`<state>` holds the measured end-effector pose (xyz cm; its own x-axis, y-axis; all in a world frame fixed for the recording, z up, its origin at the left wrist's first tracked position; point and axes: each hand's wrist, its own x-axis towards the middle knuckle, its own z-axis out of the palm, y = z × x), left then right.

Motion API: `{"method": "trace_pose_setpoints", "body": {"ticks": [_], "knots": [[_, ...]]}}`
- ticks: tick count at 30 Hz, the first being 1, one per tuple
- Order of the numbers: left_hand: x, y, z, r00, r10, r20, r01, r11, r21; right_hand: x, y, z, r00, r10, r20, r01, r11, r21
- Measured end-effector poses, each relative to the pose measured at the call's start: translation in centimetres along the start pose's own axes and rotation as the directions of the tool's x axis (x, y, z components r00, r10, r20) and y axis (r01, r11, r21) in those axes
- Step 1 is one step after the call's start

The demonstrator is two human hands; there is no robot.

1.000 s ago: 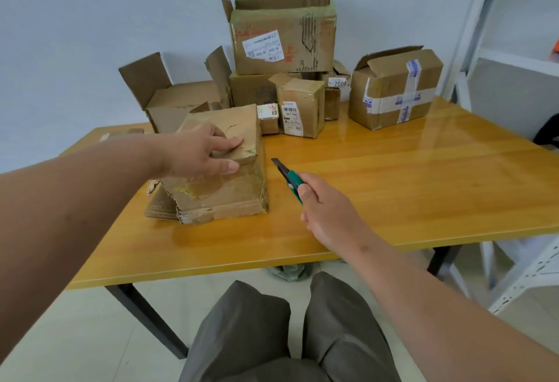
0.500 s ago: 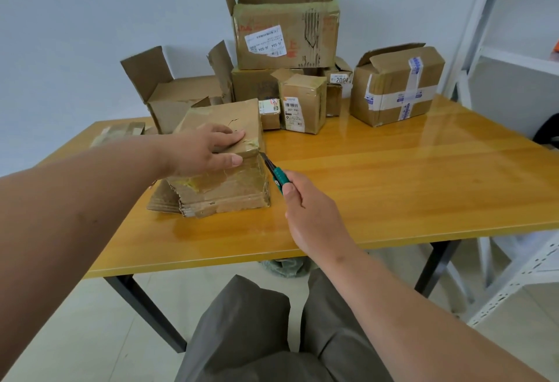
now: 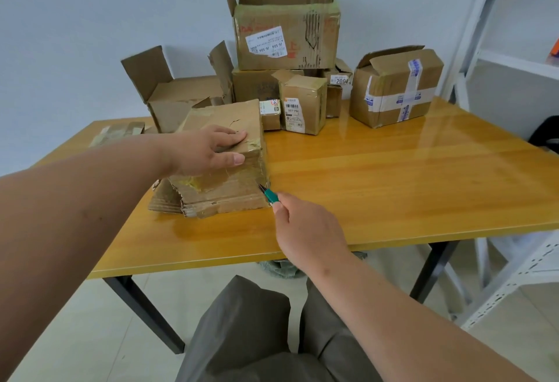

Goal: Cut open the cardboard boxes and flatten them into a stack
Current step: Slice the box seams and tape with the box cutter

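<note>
On table (image 3: pixel 393 188), left hand (image 3: pixel 208 151) flat on worn box (image 3: pixel 223 181) — right hand (image 3: pixel 305 224) gripping cutter (image 3: pixel 267 194) at its corner

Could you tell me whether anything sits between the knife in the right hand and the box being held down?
Nothing visible does: the knife in the right hand already has its tip at the near right corner of the box, which the left hand presses down.

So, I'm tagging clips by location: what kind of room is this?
Probably a storeroom or small packing room: used cardboard boxes piled on a wooden table, and white metal shelving against a bare wall.
</note>
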<state>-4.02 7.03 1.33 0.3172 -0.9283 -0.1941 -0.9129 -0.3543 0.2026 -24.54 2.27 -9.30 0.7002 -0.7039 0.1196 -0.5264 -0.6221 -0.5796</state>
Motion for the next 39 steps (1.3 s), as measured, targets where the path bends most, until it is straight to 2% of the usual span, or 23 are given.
{"method": "trace_pose_setpoints", "body": {"ticks": [5,8,11,15,20,29,35,39], "knots": [[0.1,-0.3,0.1,1.0,0.005,-0.007,-0.005,1.0,0.003,0.6,0.3,0.2,1.0,0.029,0.0,-0.029,0.998,0.062],[0.2,-0.5,0.1,1.0,0.005,0.003,-0.005,1.0,-0.012,0.1,1.1,-0.3,0.996,0.044,-0.075,-0.033,0.989,0.141],[0.3,-0.6,0.0,1.0,0.006,0.009,-0.005,0.999,-0.048,0.3,1.2,-0.9,0.989,0.008,-0.145,0.02,0.982,0.19],[0.2,-0.5,-0.1,1.0,0.007,0.011,-0.007,1.0,-0.026,0.6,0.4,-0.8,0.987,-0.03,-0.157,0.064,0.974,0.215],[0.1,-0.5,0.0,1.0,0.006,0.003,-0.006,1.0,-0.027,0.2,0.0,-0.4,0.983,-0.06,-0.176,0.092,0.979,0.182],[0.1,-0.3,0.0,1.0,0.005,-0.006,-0.005,1.0,-0.013,0.5,-0.3,-0.3,0.987,0.018,-0.16,0.004,0.991,0.135],[-0.1,-0.3,0.0,1.0,0.01,-0.018,-0.01,1.0,0.002,0.1,0.0,-0.5,0.992,0.104,-0.078,-0.098,0.992,0.079],[-0.1,-0.1,0.0,1.0,0.002,-0.013,-0.002,1.0,-0.005,0.0,0.1,-0.6,0.99,0.141,-0.001,-0.141,0.989,-0.045]]}}
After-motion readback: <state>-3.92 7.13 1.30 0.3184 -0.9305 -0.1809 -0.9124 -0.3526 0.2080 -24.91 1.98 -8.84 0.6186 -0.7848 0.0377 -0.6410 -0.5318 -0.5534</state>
